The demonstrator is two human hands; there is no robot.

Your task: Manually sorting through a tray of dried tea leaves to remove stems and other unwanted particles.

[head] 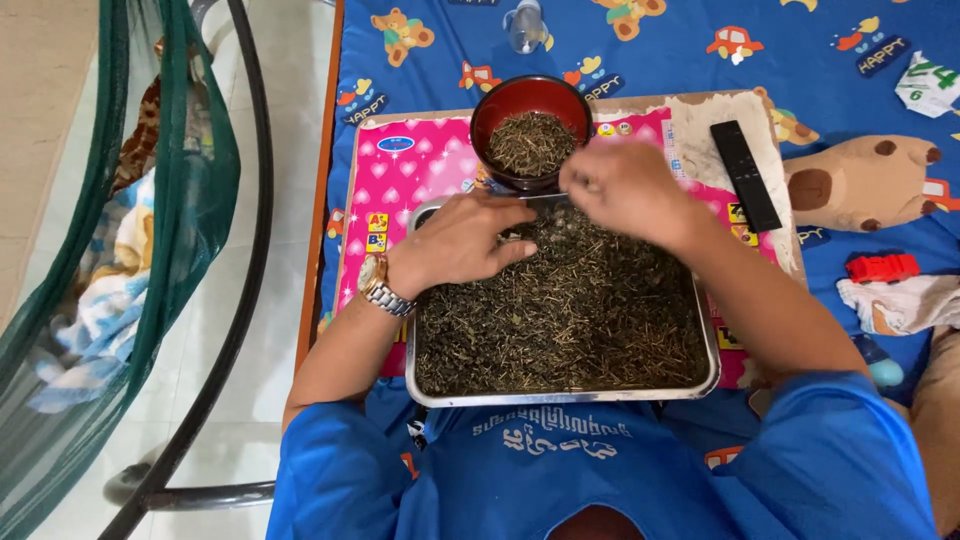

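Two hands over the metal tray [712, 352] of dried herb bits [570, 320]. The left hand [462, 240] lies flat on the heap, fingers loose, holding nothing. The right hand [622, 190] pinches by the far rim; I cannot tell what it grips. The red bowl [500, 105] touches that rim. Best, I'd judge: small pinches, kept low over the tray.

One metal tray [700, 330] of dried herbs under two hands, left hand [462, 243], right hand [622, 190], one red bowl [492, 105] beyond them, one black remote [745, 175] right of the right hand
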